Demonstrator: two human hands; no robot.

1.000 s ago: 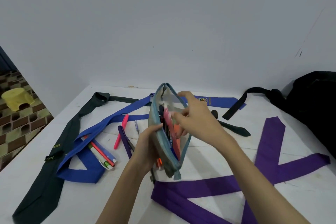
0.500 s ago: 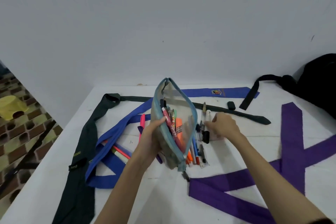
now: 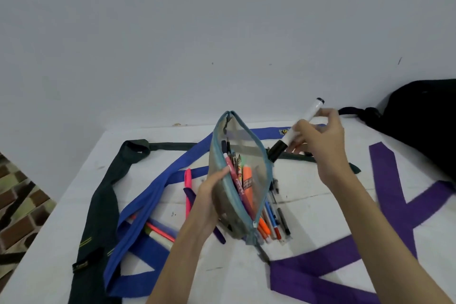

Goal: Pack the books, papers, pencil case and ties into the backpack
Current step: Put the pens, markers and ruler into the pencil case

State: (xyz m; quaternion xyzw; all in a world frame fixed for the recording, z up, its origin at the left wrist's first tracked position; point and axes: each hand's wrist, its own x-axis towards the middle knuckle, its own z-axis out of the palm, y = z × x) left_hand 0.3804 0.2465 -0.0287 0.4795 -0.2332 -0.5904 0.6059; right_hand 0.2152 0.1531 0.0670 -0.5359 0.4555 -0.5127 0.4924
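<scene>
Blue tie (image 3: 158,195), purple tie (image 3: 385,207) and loose pens (image 3: 274,222) crowd the bench (image 3: 308,205) around the unzipped pencil case (image 3: 238,180) of pens gripped upright by the left hand (image 3: 209,195), while the right hand (image 3: 320,138) grips a white marker (image 3: 299,128) near the black backpack (image 3: 419,116).

We see two bare forearms reaching forward from the near edge. Our left hand (image 3: 209,195) is low and central, fingers curled in a clasp, thumb pointing toward the far side. Our right hand (image 3: 320,140) is raised higher and farther right, wrist bent, fingers pinched closed around a thin object.
</scene>
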